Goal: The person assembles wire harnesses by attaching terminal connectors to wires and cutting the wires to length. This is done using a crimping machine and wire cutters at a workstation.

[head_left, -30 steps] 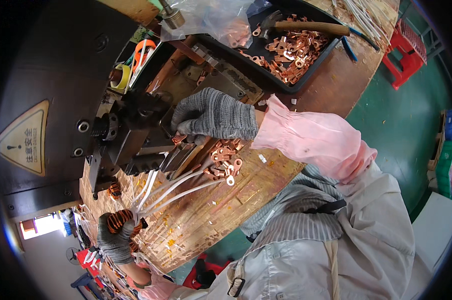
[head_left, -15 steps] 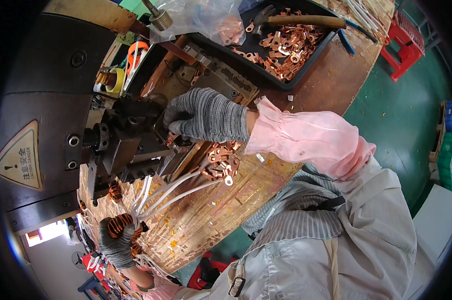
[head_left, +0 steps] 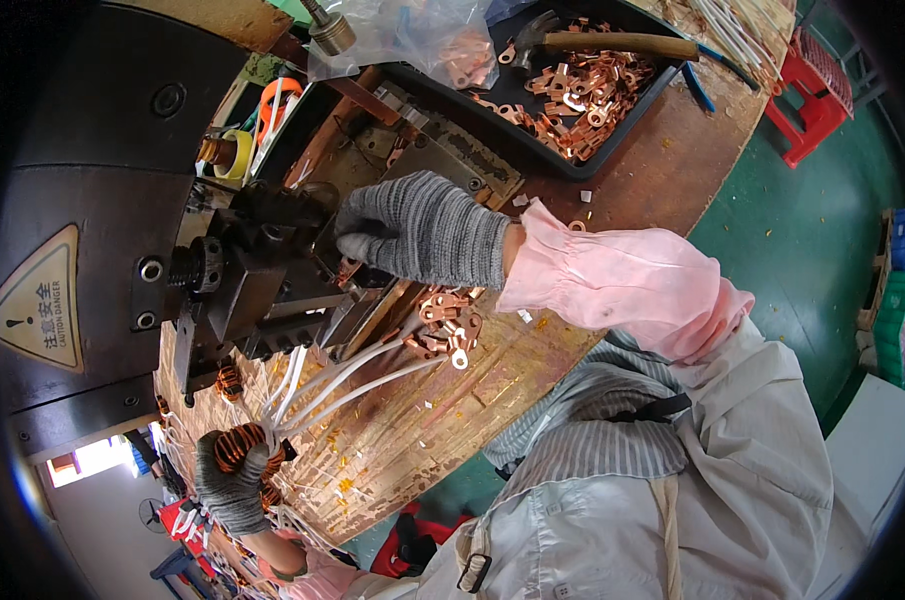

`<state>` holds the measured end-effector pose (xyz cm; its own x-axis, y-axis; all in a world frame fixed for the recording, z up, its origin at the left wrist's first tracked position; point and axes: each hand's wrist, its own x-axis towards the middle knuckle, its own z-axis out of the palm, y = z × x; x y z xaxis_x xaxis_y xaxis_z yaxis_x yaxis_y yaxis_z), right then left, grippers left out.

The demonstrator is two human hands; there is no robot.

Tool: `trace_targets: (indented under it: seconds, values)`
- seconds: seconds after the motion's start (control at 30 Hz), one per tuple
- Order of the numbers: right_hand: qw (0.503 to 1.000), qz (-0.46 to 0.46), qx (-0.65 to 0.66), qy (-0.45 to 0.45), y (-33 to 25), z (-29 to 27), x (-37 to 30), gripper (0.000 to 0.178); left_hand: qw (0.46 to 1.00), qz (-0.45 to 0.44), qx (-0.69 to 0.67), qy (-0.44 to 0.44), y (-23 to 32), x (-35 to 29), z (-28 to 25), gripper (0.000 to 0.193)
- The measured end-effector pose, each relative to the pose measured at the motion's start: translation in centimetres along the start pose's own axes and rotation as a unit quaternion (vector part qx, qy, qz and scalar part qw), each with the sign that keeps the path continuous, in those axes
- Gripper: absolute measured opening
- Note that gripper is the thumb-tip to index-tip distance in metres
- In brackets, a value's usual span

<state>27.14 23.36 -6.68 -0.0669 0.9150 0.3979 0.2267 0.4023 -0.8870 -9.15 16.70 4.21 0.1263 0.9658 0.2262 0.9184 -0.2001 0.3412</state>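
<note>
My left hand (head_left: 230,492), in a grey knitted glove, is closed round an orange-and-black wound coil (head_left: 240,446) at the lower left. White sleeved leads (head_left: 344,378) run from the coil towards the machine, and several end in copper cable lugs (head_left: 444,322) bunched over the bench edge. My right hand (head_left: 422,230), gloved alike, is at the dark jaws of a press (head_left: 257,285). Its fingers are pinched together, with a copper lug (head_left: 348,268) showing just under the fingertips. The lug's far end is hidden between the hand and the tooling.
A black tray (head_left: 582,168) of loose copper lugs stands at the back, with a wooden-handled hammer (head_left: 622,43) across it and a clear plastic bag (head_left: 402,45) beside it. The large press body (head_left: 92,220) fills the left. A red stool (head_left: 807,105) stands on the floor.
My right hand has shifted slightly at the press jaws, its fingers drawn closer together. A lone lug now shows beyond the pink sleeve. My left hand keeps its hold on the coil.
</note>
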Motion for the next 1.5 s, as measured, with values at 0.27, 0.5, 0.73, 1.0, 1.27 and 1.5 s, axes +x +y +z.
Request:
trace_targets:
  seconds: [0.27, 0.5, 0.73, 1.0, 1.27, 1.5]
  values:
    - [0.996, -0.041, -0.022, 0.081, -0.5, -2.9, -0.7, 0.020, 0.999, -0.025, 0.002, -0.028, 0.4, 0.2, -0.3, 0.048]
    - [0.991, 0.032, 0.106, 0.079, -0.2, -4.4, -2.3, 0.016, 0.999, -0.031, -0.023, -0.037, 0.0, 0.2, -0.3, 0.049]
    - [0.982, 0.082, 0.142, 0.091, -0.3, -5.0, -4.0, 0.018, 0.997, -0.036, -0.060, -0.026, -0.3, -0.3, 0.1, 0.049]
    - [0.995, 0.066, 0.079, -0.006, -2.4, -3.9, -5.3, 0.029, 0.991, 0.043, -0.108, 0.067, -4.0, -4.3, -0.7, 0.060]
    - [0.952, -0.068, -0.108, -0.279, -4.0, 0.3, -4.7, 0.027, 0.978, 0.061, -0.136, 0.145, -3.4, -6.1, -0.2, 0.070]
    - [0.990, -0.084, -0.063, -0.094, -6.3, -0.3, -7.8, 0.026, 0.959, 0.103, -0.185, 0.189, -4.9, -7.1, 3.9, 0.072]
